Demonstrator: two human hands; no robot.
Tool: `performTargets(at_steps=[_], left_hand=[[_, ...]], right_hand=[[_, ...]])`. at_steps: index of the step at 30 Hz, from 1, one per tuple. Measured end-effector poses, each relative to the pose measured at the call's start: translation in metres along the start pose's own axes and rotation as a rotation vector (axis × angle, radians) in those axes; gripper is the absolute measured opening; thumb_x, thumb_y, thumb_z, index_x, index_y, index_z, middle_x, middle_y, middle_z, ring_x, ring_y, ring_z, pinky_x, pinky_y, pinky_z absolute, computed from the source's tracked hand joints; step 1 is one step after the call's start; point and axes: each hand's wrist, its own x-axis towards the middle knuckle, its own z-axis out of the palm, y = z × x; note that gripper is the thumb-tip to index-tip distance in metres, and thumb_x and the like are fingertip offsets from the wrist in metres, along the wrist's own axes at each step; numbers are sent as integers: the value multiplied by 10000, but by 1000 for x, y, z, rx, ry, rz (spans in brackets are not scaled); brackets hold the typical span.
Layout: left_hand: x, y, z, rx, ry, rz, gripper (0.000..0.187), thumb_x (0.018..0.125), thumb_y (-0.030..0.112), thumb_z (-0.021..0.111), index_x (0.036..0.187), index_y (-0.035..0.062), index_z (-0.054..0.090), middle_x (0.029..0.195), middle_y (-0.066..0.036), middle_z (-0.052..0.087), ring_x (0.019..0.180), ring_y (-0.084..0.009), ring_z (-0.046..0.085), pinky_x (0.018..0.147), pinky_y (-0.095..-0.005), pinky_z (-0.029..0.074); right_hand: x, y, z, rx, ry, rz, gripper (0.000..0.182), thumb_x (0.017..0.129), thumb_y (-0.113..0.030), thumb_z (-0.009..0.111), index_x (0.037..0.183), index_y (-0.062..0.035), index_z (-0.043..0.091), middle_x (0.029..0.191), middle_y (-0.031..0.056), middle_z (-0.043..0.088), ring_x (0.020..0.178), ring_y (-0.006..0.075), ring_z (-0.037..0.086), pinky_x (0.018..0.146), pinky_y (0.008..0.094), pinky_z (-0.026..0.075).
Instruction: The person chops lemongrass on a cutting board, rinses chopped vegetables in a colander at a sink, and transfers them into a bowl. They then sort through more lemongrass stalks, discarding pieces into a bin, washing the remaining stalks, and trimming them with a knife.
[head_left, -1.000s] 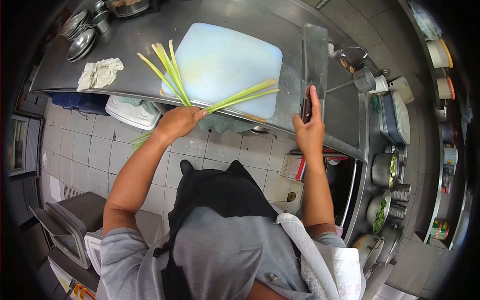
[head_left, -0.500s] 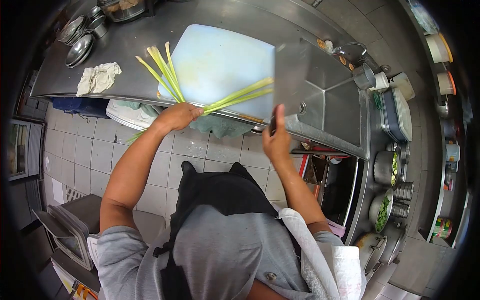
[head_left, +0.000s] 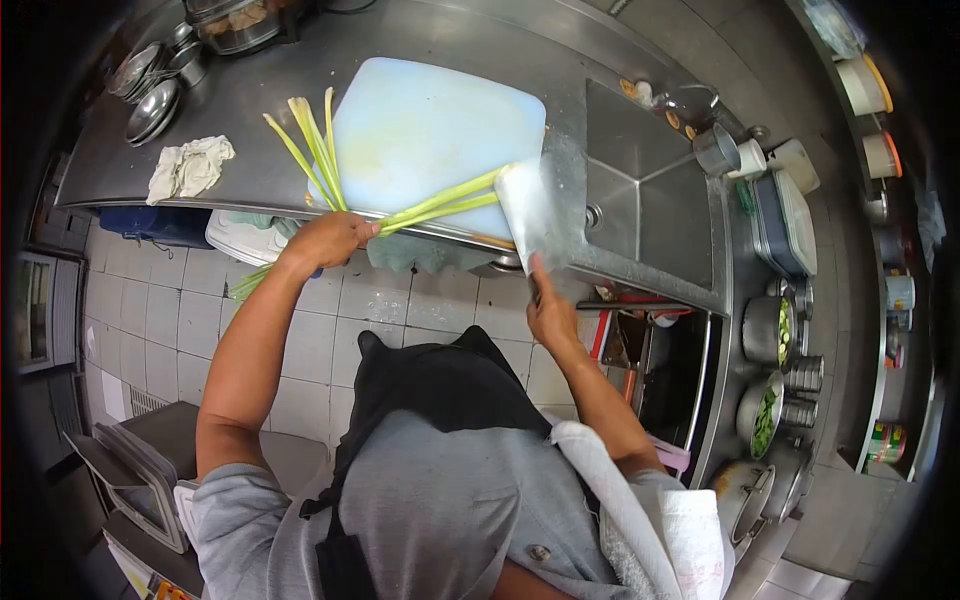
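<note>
Green-yellow stalks [head_left: 440, 202] lie across the lower part of a pale blue cutting board [head_left: 430, 120]. My left hand [head_left: 328, 242] is closed around the stalks at the counter's front edge. Some stalks fan up beside the board's left side, and leafy ends hang below my wrist. My right hand [head_left: 552, 315] is closed on the handle of a broad-bladed cleaver [head_left: 527, 208]. The blurred blade is at the stalks' right ends, by the board's lower right corner; whether it touches them I cannot tell.
A crumpled white cloth [head_left: 190, 168] and metal bowls [head_left: 153, 110] sit on the left of the steel counter. Right of the board is a sink [head_left: 640, 215]. Pots of cut greens [head_left: 765, 415] stand along the right side, near stacked trays [head_left: 785, 225].
The cleaver has come down and left from its raised position to the ends of the stalks. My left hand still holds the stalks; the whole view has shifted slightly.
</note>
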Motion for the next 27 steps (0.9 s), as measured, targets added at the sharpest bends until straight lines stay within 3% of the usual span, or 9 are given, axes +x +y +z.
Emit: performTargets(at_steps=[1, 3, 5, 8, 13, 15, 20, 23, 27], left_hand=[[0, 0, 0, 2, 0, -13, 553, 1006, 520, 501, 939, 5, 691, 753, -130, 649, 694, -250, 620, 666, -398, 479], [1, -2, -3, -30, 3, -23, 562, 1006, 523, 499, 940, -1, 689, 765, -135, 656, 699, -253, 623, 671, -397, 480], [1, -1, 0, -97, -23, -6, 574, 1006, 530, 492, 945, -7, 686, 779, -146, 664, 706, -259, 628, 683, -400, 481], [5, -6, 1, -54, -5, 6, 554, 1007, 517, 498, 960, -1, 691, 800, -159, 671, 719, -281, 632, 694, -401, 486], [-8, 5, 1, 69, 65, 29, 499, 991, 513, 530, 905, 54, 704, 804, -159, 687, 775, -340, 657, 733, -454, 490], [-19, 7, 5, 165, 164, 82, 444, 994, 475, 538, 917, 67, 695, 808, -169, 686, 756, -371, 659, 711, -481, 495], [-34, 12, 27, 460, 512, 268, 289, 973, 362, 590, 909, 86, 648, 786, -170, 646, 671, -391, 660, 602, -502, 522], [-34, 7, 41, 492, 610, 288, 246, 952, 333, 620, 902, 92, 626, 786, -155, 618, 637, -377, 657, 561, -485, 529], [-33, 4, 48, 438, 639, 266, 228, 951, 320, 623, 902, 97, 619, 816, -150, 626, 639, -376, 654, 573, -487, 532]], right_hand=[[-4, 4, -3, -85, -276, 166, 904, 847, -40, 671, 1576, -358, 241, 1145, 251, 680, 1008, 456, 664, 822, 457, 535], [9, 14, -29, 43, -147, -90, 911, 841, -41, 675, 1576, -358, 239, 1113, 250, 688, 959, 459, 672, 803, 469, 530], [-3, -41, -84, 131, -145, 67, 927, 826, -40, 688, 1575, -351, 239, 1101, 244, 694, 942, 467, 670, 803, 500, 517], [-2, -23, -48, 114, 128, -96, 926, 815, -14, 684, 1577, -317, 253, 1206, 230, 651, 1050, 433, 649, 882, 453, 509], [3, -23, -50, -77, -437, 228, 888, 790, 63, 661, 1567, -192, 313, 1487, 186, 496, 1313, 342, 545, 1058, 374, 454], [11, -33, -80, 350, -173, -105, 799, 788, 105, 624, 1523, -114, 402, 1533, 183, 442, 1426, 259, 426, 1162, 325, 336], [47, -68, -68, 319, 481, -339, 869, 840, 26, 634, 1581, -243, 269, 1436, 194, 544, 1259, 365, 586, 1031, 397, 473], [51, -53, -39, -123, -313, 182, 916, 822, 53, 649, 1589, -245, 245, 1448, 223, 529, 1336, 332, 527, 1077, 371, 422], [61, -26, -41, 84, -101, -185, 918, 852, -35, 652, 1590, -323, 189, 1237, 247, 653, 1147, 416, 632, 960, 433, 500]])
